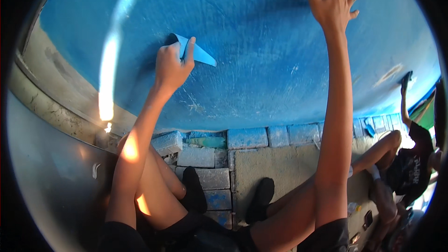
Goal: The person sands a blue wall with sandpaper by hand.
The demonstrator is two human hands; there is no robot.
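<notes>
Head view: left hand [171, 65] grip clamped on blue trowel [198, 52], blade pointing right along blue wall [261, 65]; right hand [333, 2] upper right, fingers spread flat against wall.

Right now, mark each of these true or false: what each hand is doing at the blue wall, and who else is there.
1. The left hand holds a blue sheet against the blue wall. True.
2. The right hand grips a brush. False: it is open, fingers spread on the wall, holding nothing.
3. Another person sits at the right, one arm raised to the wall. True.
4. The wall is painted red. False: it is blue.
</notes>
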